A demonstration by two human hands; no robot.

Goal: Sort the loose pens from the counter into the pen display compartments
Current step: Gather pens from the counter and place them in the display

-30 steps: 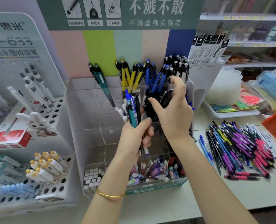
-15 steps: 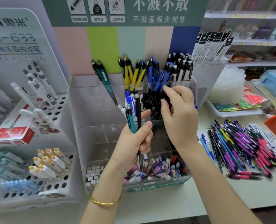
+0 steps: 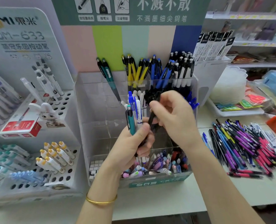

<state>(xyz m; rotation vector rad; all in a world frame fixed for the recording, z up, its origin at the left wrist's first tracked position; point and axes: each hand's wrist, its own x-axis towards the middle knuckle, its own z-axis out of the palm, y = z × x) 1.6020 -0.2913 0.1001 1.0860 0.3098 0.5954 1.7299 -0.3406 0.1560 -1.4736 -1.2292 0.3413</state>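
The left hand (image 3: 130,146) is gripping a bundle of pens (image 3: 135,110) upright in a closed fist, with teal, blue and white barrels sticking up above the thumb, just in front of the pen display (image 3: 92,126). The right hand (image 3: 174,122) is hovering just to the right of it, its fingers curled and pinching a black pen (image 3: 152,118) by the upper barrel. The lower end of that pen is running down into the left fist, so I cannot tell whether it is free of the bundle. The far row of compartments is holding teal, yellow, blue and white pens standing on end, while a big heap of loose pens (image 3: 247,146) is lying on the counter (image 3: 214,188) to the right, well apart from both hands. These pens are likely handling as light, stiff things with smooth plastic barrels that slide easily against one another. The clips are probably catching on neighbours, so a single pen is best taken at mid-barrel or by the grip section and drawn straight along its length. The bundle is wanting a firm wrap low down, since a slack fist is risking a fan-out.
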